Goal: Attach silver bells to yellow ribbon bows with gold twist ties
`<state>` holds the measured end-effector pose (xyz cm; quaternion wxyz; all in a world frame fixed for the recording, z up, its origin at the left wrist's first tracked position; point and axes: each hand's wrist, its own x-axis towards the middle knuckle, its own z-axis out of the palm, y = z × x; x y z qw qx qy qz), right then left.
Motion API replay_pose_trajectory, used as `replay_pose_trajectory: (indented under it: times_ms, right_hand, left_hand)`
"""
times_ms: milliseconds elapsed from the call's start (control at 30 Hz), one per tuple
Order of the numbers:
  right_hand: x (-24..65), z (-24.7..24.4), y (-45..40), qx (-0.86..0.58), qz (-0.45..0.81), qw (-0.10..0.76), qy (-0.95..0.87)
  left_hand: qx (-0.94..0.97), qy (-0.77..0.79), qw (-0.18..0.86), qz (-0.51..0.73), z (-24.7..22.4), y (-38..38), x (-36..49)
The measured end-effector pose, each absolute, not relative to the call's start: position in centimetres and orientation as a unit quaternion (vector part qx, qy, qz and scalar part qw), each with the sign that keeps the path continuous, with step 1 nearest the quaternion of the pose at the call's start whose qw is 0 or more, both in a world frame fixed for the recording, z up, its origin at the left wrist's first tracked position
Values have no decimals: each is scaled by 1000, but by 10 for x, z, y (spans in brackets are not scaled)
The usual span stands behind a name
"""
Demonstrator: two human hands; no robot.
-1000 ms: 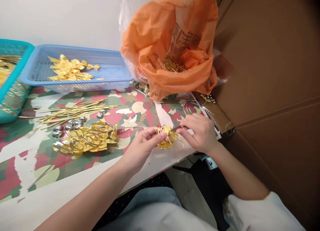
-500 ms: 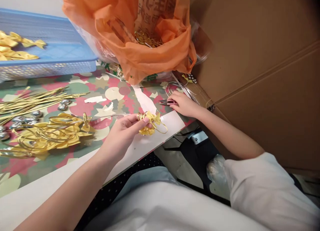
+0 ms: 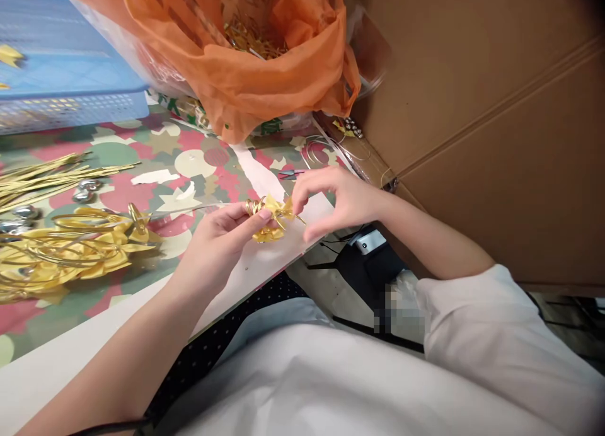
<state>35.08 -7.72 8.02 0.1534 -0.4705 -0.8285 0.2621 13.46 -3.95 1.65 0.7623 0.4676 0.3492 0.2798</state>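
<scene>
Between the thumb and fingers of my left hand [image 3: 222, 237] is a yellow ribbon bow [image 3: 274, 218] with gold wire coiled about it. My right hand [image 3: 338, 200] is right beside the bow, thumb and fingers apart, with nothing visible between them. Just behind it on the table lie small scissors [image 3: 290, 174], partly covered by the hand. To the left of my left hand is a pile of yellow bows with gold wire [image 3: 85, 253]. Silver bells [image 3: 87, 190] and a bundle of gold wire ties [image 3: 61, 177] lie beyond the pile.
A blue basket [image 3: 94, 105] with yellow bows stands at the back left. An orange bag [image 3: 265, 89] with gold pieces inside fills the back of the table. Large cardboard [image 3: 482, 127] walls the right side. A loose silvery wire coil [image 3: 316, 149] lies near it.
My right hand has let go of the scissors and moved left and toward me, up to the bow. My left hand still holds the bow. The view has shifted slightly.
</scene>
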Motion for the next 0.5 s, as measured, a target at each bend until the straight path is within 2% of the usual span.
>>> replay_pose_trajectory:
  times_ms: [100, 167, 267, 400, 500]
  right_hand:
    - [334, 84, -86, -476, 203, 131, -845]
    - [330, 83, -86, -489, 197, 154, -836]
    - [332, 83, -82, -484, 311, 241, -782]
    - [339, 83, -74, -491, 504, 346, -620]
    - [343, 78, -71, -510, 571, 388, -513]
  left_hand:
    - [465, 343, 763, 290, 17, -41, 135]
    - [462, 348, 762, 292, 17, -41, 134]
    - [454, 364, 758, 295, 17, -39, 134]
    - [402, 367, 785, 296, 21, -36, 136]
    - [341, 370, 811, 297, 25, -34, 137]
